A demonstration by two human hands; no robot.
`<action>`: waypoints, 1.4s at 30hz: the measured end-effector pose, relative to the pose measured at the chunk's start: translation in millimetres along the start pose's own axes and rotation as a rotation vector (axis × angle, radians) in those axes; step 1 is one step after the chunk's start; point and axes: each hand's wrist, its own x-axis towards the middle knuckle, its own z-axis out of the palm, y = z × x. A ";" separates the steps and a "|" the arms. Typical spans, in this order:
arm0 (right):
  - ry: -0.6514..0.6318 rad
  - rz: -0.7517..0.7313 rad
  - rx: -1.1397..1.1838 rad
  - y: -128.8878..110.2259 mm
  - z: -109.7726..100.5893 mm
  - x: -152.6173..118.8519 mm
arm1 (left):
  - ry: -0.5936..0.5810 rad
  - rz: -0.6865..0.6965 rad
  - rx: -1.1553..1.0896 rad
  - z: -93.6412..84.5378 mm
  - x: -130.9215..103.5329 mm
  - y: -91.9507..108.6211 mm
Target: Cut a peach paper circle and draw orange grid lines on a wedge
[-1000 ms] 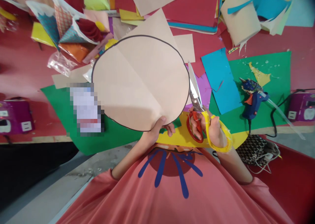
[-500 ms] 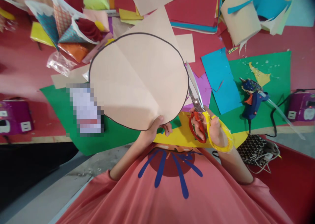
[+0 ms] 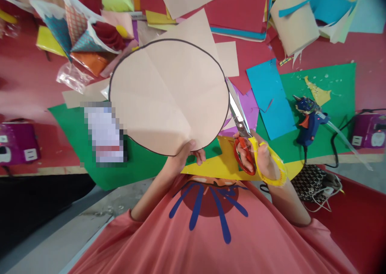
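Observation:
A large round cut-out of pale beige paper [image 3: 169, 93], edged with a black line, is held up in front of me. My left hand [image 3: 188, 151] pinches its lower edge, thumb on top and fingers beneath. A crease runs diagonally across the paper. In my right hand [image 3: 256, 155] is a pair of scissors [image 3: 240, 121] with one red and one yellow handle loop. The blades point up and lie along the right edge of the round paper; whether they touch it I cannot tell.
A blue glue gun [image 3: 310, 125] rests on green paper [image 3: 334, 79] at right, its cord trailing off the edge. A blurred-out rectangular item [image 3: 105, 135] lies at left. Blue paper [image 3: 271, 97], wrapped paper cones [image 3: 81, 29] and loose sheets lie around. Purple boxes [image 3: 19, 141] stand at the sides.
The round paper and my left hand have shifted slightly left and up. The scissors have moved a little to the right, still in my right hand.

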 end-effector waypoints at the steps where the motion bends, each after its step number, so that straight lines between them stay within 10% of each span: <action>1: 0.006 -0.001 -0.009 0.1 0.0 -0.1 | 0.002 -0.001 -0.005 -0.6 0.0 0.4; 19: 0.200 0.022 -0.077 -19.5 -2.7 0.1 | 0.047 -0.022 -0.096 -5.5 3.9 -5.7; 29: 0.583 0.033 -1.286 -48.5 -34.5 26.5 | 0.037 -0.108 -0.091 -30.8 12.6 6.7; 42: 0.394 -0.049 -1.555 -77.4 -29.9 23.2 | -0.044 -0.163 -0.011 -39.3 17.4 14.7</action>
